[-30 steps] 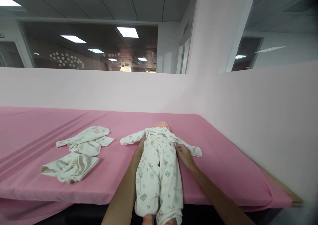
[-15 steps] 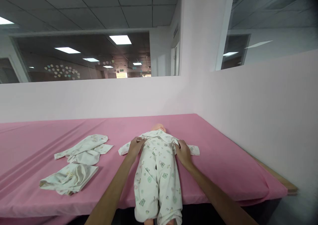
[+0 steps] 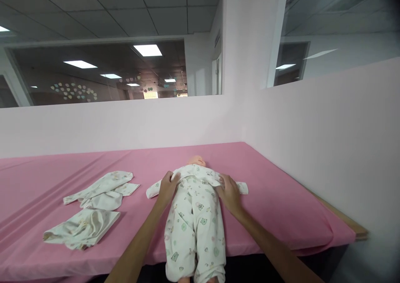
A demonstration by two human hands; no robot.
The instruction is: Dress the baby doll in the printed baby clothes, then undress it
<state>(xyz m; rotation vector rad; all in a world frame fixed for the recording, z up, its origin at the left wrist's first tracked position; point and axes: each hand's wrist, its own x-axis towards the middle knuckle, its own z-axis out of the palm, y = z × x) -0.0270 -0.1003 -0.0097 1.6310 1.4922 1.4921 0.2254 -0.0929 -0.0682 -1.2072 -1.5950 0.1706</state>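
A baby doll (image 3: 196, 161) lies on its back, its head away from me and its feet by the near edge. It wears a white printed shirt (image 3: 200, 172) with both sleeves spread out, and matching long pants (image 3: 193, 224). My left hand (image 3: 168, 188) is at the doll's waist on the left, fingers curled on the shirt's lower edge. On the opposite side my right hand (image 3: 229, 194) holds that edge, thumb toward the middle. The fingertips are partly hidden by the hands and cloth. The shirt's hem overlaps the top of the pants.
A pink sheet (image 3: 268, 216) covers the table. Left of the doll lie a small white shirt (image 3: 104, 189) and a folded white garment (image 3: 83, 229). White walls (image 3: 125, 127) with windows rise behind and to the right. A wooden board edge (image 3: 361, 233) sticks out at right.
The shirt's hem has come down and flatter over the pants' waist, with both hands at its sides. The view has shifted slightly, and the other garments lie as before.
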